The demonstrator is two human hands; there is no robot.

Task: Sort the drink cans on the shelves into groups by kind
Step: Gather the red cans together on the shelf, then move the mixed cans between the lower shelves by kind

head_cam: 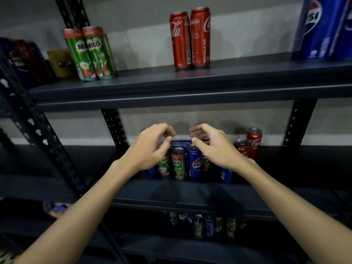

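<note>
the pepsi cans at two o'clock are cut by the frame's edge. both hands hide part of the mixed cans at centre. cans on the bottom shelf at six o'clock are dim and blurred.

Middle shelf: fingers crowded in front, clear to the sides.
Below and just beyond the fingertips of the left hand and right hand, the mixed can cluster stands packed, cans touching, no gap between. Right of the right fingers, two Coca-Cola cans block. Left of the left fingers, bare middle shelf as far as the slotted upright. Above the fingers, the upper shelf edge caps the lift.
</note>
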